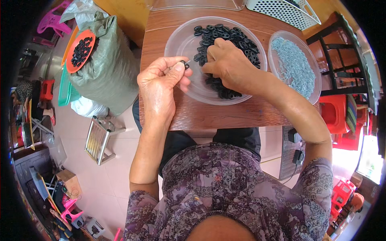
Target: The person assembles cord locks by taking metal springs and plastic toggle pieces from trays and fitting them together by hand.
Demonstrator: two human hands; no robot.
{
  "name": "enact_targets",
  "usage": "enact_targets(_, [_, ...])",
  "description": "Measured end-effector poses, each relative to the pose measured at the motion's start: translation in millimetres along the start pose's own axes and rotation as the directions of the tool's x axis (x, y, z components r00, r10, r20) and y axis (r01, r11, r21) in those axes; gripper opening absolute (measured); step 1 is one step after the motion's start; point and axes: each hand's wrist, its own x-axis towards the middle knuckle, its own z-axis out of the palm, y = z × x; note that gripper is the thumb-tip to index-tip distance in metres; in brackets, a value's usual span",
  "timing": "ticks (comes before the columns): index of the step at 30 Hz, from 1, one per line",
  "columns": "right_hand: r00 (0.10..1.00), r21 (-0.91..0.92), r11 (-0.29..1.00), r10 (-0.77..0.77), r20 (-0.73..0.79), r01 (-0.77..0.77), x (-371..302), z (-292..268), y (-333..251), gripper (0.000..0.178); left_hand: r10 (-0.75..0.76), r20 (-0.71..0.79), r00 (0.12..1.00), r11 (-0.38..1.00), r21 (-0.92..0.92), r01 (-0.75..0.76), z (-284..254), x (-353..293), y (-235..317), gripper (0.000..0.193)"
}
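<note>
Between the thumb and forefinger of my left hand (165, 76) is a small black oval plastic piece (185, 64), held over the left side of a round clear plastic tub (177, 48). Many loose black oval pieces with holes (241, 44) lie heaped in that tub. My right hand (227, 62) reaches over the heap, its fingers bent and pressed together. Whatever its fingertips hold, if anything, is hidden under the hand. Right of the tub stands a smaller round container (275, 66) full of small silvery metal pieces (297, 66).
The tubs stand on a brown wooden table (193, 116). At its back are a clear tray (197, 4) and a white perforated basket (277, 12). To the left, a big grey-green sack (108, 72) bears an orange plate (72, 60) of black pieces. A metal stool (98, 140) stands on the floor.
</note>
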Motion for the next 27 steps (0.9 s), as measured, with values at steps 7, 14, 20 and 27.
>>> enact_targets(7, [1.000, 0.007, 1.000, -0.008, -0.006, 0.008, 1, 2, -1, 0.006, 0.014, -0.006, 1.000, 0.999, 0.032, -0.014, 1, -3, 0, 0.013])
enact_targets(14, [0.978, 0.381, 0.911, 0.196, -0.065, -0.157, 4, -15, -17, 0.015, 0.050, -0.052, 0.997, 0.999, 0.019, -0.049, 14, -9, -3, 0.013])
enact_targets(20, [0.884, 0.674, 0.679, 0.460, -0.080, -0.292, 6, -18, -29, 0.018, 0.109, -0.079, 0.991, 0.992, -0.059, -0.114, 21, -12, -1, 0.014])
enact_targets(27, [0.778, 0.870, 0.399, 0.628, -0.027, -0.291, 4, -11, -41, 0.012, 0.045, -0.126, 0.991, 0.968, -0.239, -0.074, 27, -18, 0, 0.014])
